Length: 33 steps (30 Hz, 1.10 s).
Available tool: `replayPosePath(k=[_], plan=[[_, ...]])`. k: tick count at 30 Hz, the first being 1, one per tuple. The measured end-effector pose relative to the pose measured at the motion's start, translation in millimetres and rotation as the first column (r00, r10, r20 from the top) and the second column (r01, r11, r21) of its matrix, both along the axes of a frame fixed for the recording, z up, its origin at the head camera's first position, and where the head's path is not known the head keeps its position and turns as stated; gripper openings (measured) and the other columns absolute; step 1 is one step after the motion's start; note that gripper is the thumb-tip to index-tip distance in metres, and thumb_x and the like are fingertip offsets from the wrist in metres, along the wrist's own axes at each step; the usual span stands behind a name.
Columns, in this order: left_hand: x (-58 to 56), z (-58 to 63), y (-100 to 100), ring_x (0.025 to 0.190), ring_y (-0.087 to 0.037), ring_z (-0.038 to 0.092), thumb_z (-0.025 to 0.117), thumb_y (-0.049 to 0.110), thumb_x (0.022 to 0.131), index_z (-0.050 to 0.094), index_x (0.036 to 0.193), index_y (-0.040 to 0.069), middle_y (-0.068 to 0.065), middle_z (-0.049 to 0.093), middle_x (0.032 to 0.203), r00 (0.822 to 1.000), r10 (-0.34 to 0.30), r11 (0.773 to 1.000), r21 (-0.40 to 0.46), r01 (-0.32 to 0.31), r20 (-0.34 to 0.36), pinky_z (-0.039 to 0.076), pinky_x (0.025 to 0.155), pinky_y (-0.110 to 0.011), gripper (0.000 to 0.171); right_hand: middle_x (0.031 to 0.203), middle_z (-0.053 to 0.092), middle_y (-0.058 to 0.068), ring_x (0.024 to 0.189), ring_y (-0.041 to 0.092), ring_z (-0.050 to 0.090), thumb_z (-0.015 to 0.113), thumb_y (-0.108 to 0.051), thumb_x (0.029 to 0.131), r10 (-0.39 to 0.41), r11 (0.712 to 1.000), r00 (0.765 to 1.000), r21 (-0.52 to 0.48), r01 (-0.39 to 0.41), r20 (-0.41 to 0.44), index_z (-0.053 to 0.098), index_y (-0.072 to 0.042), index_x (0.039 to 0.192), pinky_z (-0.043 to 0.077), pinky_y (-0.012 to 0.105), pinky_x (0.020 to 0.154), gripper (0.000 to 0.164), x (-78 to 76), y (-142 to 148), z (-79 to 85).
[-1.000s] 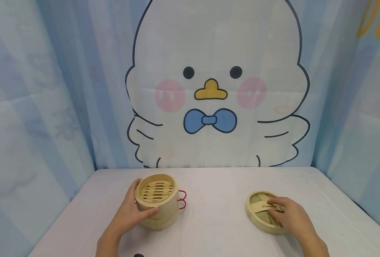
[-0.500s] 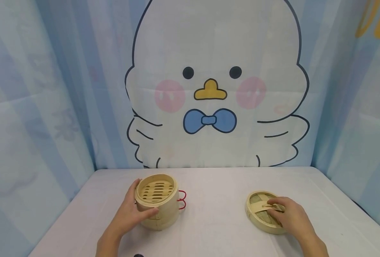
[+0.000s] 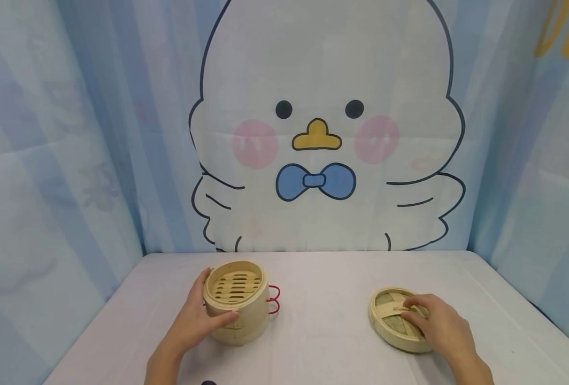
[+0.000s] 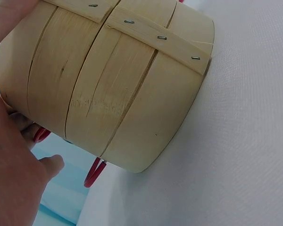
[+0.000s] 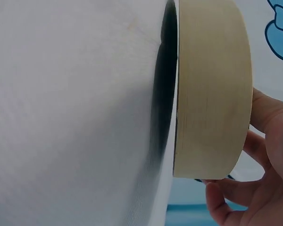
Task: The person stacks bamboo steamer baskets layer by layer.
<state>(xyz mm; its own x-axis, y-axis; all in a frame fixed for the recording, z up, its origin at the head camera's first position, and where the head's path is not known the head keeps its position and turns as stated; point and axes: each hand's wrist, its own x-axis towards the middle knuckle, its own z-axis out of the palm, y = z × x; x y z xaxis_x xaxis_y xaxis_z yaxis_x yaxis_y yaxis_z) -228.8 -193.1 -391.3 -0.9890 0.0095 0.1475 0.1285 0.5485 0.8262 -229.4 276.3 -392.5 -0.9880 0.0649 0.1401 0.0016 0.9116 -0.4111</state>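
Note:
A round bamboo steamer [image 3: 242,323] with a slotted top tier stands left of the middle of the table. My left hand [image 3: 188,322] grips it round the near left side, thumb across the front and fingers behind. In the left wrist view, its stapled bamboo wall [image 4: 108,89] and a red loop [image 4: 92,175] show. To the right is the bamboo steamer lid [image 3: 393,337]. My right hand [image 3: 447,325] pinches the strap handle on its top. From the right wrist, the lid's plain side band [image 5: 212,94] appears close over the tabletop, with a dark shadow along its lower edge.
A white cloth covers the table [image 3: 323,321], and bare tabletop lies between steamer and lid. Part of a small dark round object [image 3: 208,382] shows at the bottom edge. A curtain [image 3: 169,133] with a cartoon bird hangs behind the table.

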Motion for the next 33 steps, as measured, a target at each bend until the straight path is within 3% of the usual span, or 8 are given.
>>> replayPosePath(k=[6,14,33], plan=[[1.2,0.5,0,0.148,-0.047,0.015,0.092,0.037,0.073,0.008,0.159,-0.001,-0.027,0.014,0.163,1.0,-0.006,1.0,0.012,0.006,-0.004,0.016,0.115,-0.065,0.126,0.129,0.062,0.02,0.119,0.049,0.055,0.075,-0.038,0.091,0.004,0.999,0.996,-0.033,-0.007,-0.092,0.073,-0.015,0.108,0.045,0.069,0.084,0.028,3.3,-7,1.1],[1.7,-0.1,-1,0.149,-0.045,0.014,0.092,0.037,0.073,0.009,0.159,0.0,-0.026,0.014,0.163,1.0,-0.013,1.0,0.026,0.013,-0.01,0.016,0.116,-0.064,0.125,0.126,0.064,0.018,0.119,0.047,0.056,0.079,-0.027,0.089,0.03,0.995,0.973,-0.091,-0.052,-0.228,0.073,-0.014,0.106,0.045,0.069,0.089,0.022,6.2,-30,6.2],[0.9,-0.5,-4,0.148,-0.047,0.015,0.091,0.037,0.073,0.008,0.159,0.0,-0.027,0.014,0.163,0.999,-0.032,0.999,0.031,0.033,-0.022,0.017,0.115,-0.064,0.125,0.128,0.063,0.017,0.124,0.043,0.054,0.077,-0.022,0.091,0.044,0.984,0.957,-0.153,-0.091,-0.287,0.072,-0.01,0.112,0.043,0.063,0.099,0.024,7.9,-64,33.0]])
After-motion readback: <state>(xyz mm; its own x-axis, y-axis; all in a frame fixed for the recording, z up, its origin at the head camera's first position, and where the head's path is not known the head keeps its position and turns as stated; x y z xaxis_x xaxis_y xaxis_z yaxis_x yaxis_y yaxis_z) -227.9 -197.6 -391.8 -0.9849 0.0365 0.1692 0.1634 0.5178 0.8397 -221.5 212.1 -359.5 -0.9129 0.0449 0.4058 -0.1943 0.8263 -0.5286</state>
